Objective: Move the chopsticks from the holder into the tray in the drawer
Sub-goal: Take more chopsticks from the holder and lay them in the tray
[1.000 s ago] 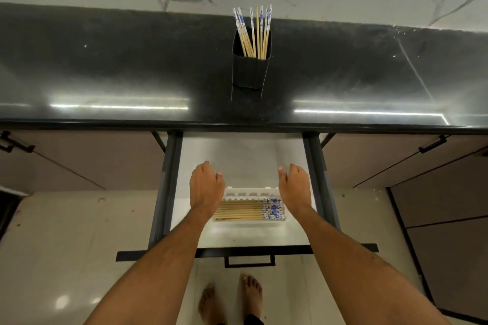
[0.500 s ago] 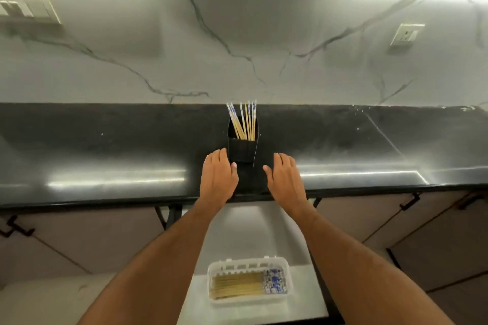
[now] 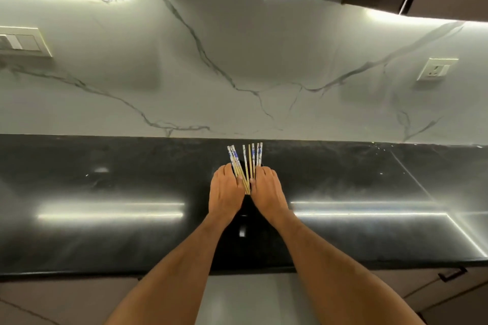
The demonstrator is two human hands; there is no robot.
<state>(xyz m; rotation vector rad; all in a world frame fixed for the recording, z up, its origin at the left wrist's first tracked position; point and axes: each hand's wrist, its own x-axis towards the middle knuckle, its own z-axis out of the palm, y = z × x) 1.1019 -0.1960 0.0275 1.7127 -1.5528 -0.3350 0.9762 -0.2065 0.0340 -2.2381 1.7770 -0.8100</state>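
Several wooden chopsticks (image 3: pixel 247 159) with blue-and-white tops stand fanned out in a black holder (image 3: pixel 247 204) on the black counter (image 3: pixel 105 192). My hands hide most of the holder. My left hand (image 3: pixel 225 192) wraps the left bunch, its thumb pressed on the sticks. My right hand (image 3: pixel 266 190) wraps the right bunch, thumb on them too. A strip of the open drawer's white floor (image 3: pixel 248 298) shows at the bottom between my forearms. The tray is out of view.
A marble backsplash rises behind the counter, with a switch plate (image 3: pixel 23 41) at the left and a socket (image 3: pixel 435 70) at the right. Dark wall cabinets hang overhead. A lower cabinet handle (image 3: pixel 451 273) sits at the right under the counter edge.
Both hands rose from the tray in the drawer to the counter and closed round the chopsticks in the holder. The view tilted up, and the tray dropped out of sight.
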